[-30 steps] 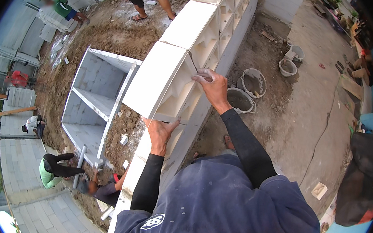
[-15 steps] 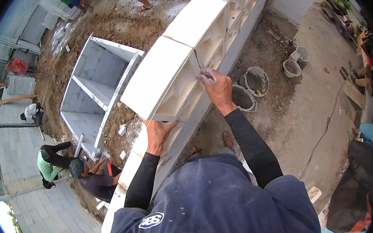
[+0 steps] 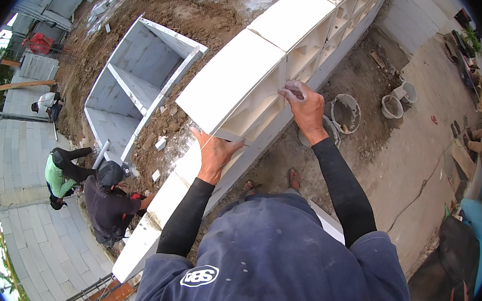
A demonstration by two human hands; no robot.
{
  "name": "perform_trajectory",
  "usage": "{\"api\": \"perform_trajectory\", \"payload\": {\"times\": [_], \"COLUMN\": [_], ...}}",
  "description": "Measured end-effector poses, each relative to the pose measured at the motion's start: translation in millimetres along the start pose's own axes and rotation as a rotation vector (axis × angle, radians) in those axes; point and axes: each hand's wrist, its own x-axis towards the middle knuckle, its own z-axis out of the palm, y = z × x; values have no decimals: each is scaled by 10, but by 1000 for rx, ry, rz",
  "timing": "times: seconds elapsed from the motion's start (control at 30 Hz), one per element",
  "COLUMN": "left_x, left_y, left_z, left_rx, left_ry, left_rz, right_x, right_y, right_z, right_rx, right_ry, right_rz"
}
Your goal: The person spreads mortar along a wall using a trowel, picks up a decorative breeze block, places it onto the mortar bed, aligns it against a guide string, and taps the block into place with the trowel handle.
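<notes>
A white breeze block (image 3: pixel 231 81) with angular openings in its right side sits at the near end of a row on a low wall. My left hand (image 3: pixel 215 155) grips its near end, thumb spread toward the openwork face and the other fingertips partly hidden. At the right side, my right hand (image 3: pixel 307 111) is closed, with thumb and fingertips pinched at the openwork near the joint with the following block (image 3: pixel 293 17). A thin pale string runs along the block's upper right edge and passes over my left hand.
Mortar buckets (image 3: pixel 345 114) stand on the ground right of the wall. Left of it lies an open grey panel box (image 3: pixel 143 77) in the dirt. Two co-workers bend close by at lower left, one in a dark shirt (image 3: pixel 102 207). A cable (image 3: pixel 423 188) crosses the paving.
The view has shifted, so the wall appears farther right. Both hands keep about the same places on the block. The dark-shirted co-worker has shifted posture.
</notes>
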Motion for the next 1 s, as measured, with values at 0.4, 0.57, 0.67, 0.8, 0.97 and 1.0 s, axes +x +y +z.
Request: {"api": "perform_trajectory", "payload": {"times": [0.4, 0.57, 0.67, 0.8, 0.97, 1.0], "left_x": [-22, -82, -73, -128, -44, -20], "left_y": [-127, -168, -21, 36, 190, 186], "left_z": [80, 90, -10, 25, 14, 72], "left_rx": [65, 41, 98, 141, 95, 78], "left_ry": [-147, -135, -132, -68, -86, -84], "left_rz": [-110, -124, -108, -116, -189, -180], "right_x": [94, 129, 178, 711, 1379, 1436], "right_y": [121, 154, 164, -637, -1794, -1890], "right_z": [-42, -35, -228, -849, -811, -654], "right_rx": [10, 44, 146, 750, 1111, 1058], "right_ry": [-57, -143, -164, 66, -655, -792], "right_rz": [-62, -49, 48, 170, 92, 111]}}
